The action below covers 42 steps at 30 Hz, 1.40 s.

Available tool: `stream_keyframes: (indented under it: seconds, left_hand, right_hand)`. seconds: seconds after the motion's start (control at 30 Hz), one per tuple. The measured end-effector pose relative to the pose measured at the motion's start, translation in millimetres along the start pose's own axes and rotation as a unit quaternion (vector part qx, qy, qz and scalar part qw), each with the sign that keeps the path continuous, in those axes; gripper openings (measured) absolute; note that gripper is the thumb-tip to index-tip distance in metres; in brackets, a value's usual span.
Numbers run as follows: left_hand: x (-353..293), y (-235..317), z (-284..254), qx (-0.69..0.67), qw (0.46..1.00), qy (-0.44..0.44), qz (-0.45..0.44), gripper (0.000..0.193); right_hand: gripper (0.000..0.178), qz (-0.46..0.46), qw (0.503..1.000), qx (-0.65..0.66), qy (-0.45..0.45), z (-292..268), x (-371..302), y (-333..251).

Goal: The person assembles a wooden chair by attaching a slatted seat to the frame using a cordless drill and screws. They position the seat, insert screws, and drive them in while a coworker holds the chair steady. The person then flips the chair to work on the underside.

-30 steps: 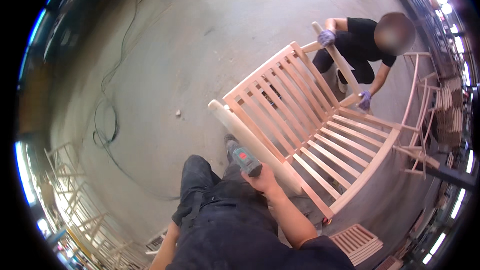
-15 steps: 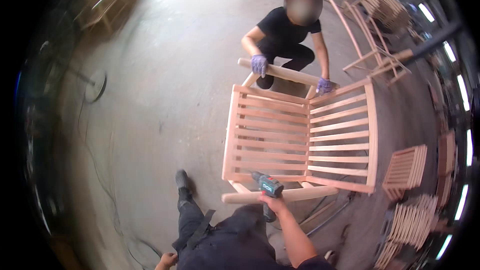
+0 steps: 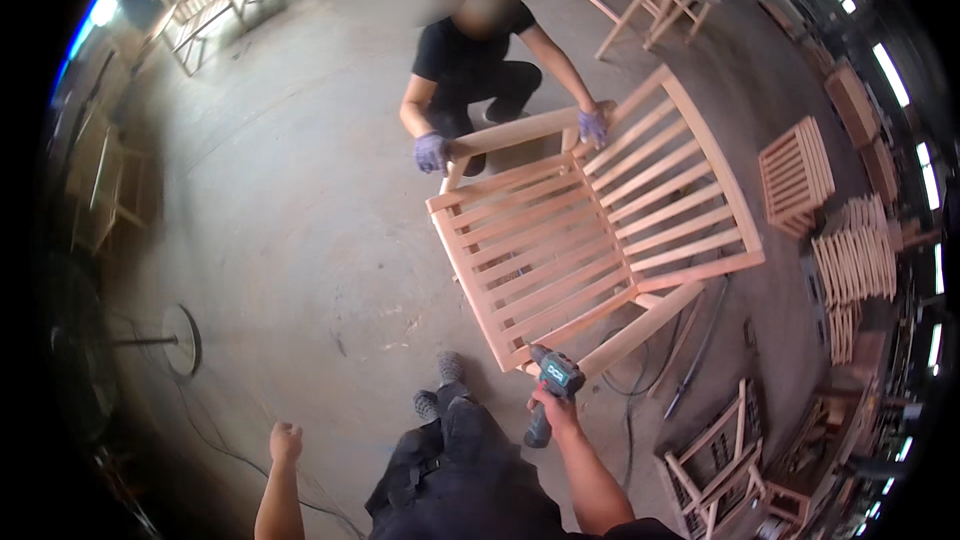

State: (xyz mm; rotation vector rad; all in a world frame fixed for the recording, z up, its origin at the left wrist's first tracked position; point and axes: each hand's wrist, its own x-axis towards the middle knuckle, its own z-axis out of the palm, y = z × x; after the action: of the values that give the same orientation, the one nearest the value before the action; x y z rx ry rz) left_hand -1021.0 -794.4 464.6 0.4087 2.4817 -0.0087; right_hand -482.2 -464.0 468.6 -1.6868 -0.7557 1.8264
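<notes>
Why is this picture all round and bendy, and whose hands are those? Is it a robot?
No robot here! A person wears a camera on their head, looking down. Its very wide lens bends straight things near the edge.

The bare arms at the bottom are that person's own. Their right hand grips a cordless drill. Their left hand is off to the side, and I see nothing in it.

Across from them, a crouching co-worker in purple gloves has hands on a slatted wooden armchair. Around it is a bare concrete floor, with slatted wooden panels stacked at the right.
</notes>
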Motion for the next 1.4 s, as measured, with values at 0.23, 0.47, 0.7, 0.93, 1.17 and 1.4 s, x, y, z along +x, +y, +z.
stream_keyframes:
  seconds: [0.23, 0.47, 0.7, 0.93, 1.17, 1.4]
  left_hand:
    - [18.9, 217.2, -52.4, 0.125, 0.976, -0.091, 0.154, 0.076]
    - [146.5, 346.4, -76.3, 0.159, 0.943, -0.120, 0.266, 0.065]
    - [287.8, 475.2, 20.9, 0.259, 0.827, -0.065, 0.494, 0.053]
    - [350.0, 512.1, 190.1, 0.302, 0.792, -0.201, 0.490, 0.039]
    - [438.3, 503.4, 403.6, 0.211, 0.815, -0.202, 0.500, 0.070]
    - [486.8, 521.0, 520.6, 0.064, 0.817, 0.016, 0.573, 0.044]
  right_hand:
    - [0.062, -0.077, 0.948, -0.279, 0.133, 92.2, 46.0, 5.4]
    - [0.074, -0.050, 0.884, -0.366, 0.287, 134.5, 169.8, 46.7]
    - [0.079, -0.020, 0.812, -0.406, 0.420, 123.6, 293.8, 112.7]
    - [0.087, -0.176, 0.694, -0.543, 0.439, 89.5, 321.6, 200.0]
    - [0.077, -0.128, 0.677, -0.562, 0.459, 121.6, 335.4, 162.5]
    - [0.068, -0.169, 0.657, -0.543, 0.494, 155.8, 331.6, 154.6]
